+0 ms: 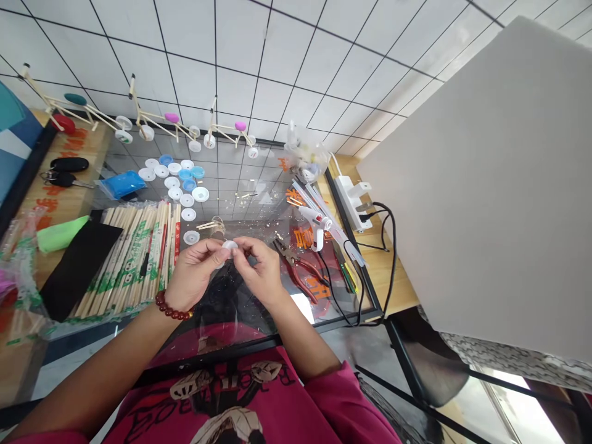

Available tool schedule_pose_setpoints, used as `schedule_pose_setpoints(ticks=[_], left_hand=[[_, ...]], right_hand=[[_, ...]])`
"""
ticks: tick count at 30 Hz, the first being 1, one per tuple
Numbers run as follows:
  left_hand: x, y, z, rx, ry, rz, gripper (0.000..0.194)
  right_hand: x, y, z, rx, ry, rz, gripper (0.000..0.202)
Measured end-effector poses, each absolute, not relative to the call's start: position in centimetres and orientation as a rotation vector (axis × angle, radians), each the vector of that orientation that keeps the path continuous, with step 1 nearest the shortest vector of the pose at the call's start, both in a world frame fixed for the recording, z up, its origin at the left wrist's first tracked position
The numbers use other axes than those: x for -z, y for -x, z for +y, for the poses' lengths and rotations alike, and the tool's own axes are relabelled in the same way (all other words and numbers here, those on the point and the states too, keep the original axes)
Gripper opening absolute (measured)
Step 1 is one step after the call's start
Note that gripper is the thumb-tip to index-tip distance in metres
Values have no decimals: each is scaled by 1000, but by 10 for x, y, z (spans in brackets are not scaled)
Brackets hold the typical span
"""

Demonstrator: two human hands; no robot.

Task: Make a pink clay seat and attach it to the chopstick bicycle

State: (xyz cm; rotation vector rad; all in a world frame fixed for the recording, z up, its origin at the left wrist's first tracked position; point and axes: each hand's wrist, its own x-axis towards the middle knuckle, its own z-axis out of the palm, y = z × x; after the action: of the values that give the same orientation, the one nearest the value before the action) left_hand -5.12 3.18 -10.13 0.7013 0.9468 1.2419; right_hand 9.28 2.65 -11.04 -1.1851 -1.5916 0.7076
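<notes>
Between the fingertips of both hands is a white plastic bottle cap [230, 246], held above the dark glass tabletop. My left hand [197, 271], with a red bead bracelet [173, 306] at the wrist, pinches its left side. My right hand [258, 265] pinches the cap from the right, thumb and forefinger closed on it. Just beyond the hands lie a few short wooden sticks [205, 226]. More white and blue caps [172, 182] lie loosely grouped past my left hand. A pair of red-handled pliers [298, 265] rests right of my right hand.
A white glue gun [317, 225] lies among clear glue sticks at the right, its cord running to a power strip [355, 200]. Wrapped chopsticks [129, 253] fill the left side. Along the back edge stand several small stick-and-cap models [155, 118]. Wood crumbs dot the glass [231, 179].
</notes>
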Motion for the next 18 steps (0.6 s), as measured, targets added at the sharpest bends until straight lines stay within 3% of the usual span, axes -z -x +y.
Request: schedule_pose_setpoints(ticks=[8,18], left_hand=[[99,50,32,-1160,-590,926,29],[103,45,30,-1228,-608,1009,31]], right_hand=[[108,-101,26,-677,1167,-1587,19],[117,-102,24,-215,967,-1874,11]])
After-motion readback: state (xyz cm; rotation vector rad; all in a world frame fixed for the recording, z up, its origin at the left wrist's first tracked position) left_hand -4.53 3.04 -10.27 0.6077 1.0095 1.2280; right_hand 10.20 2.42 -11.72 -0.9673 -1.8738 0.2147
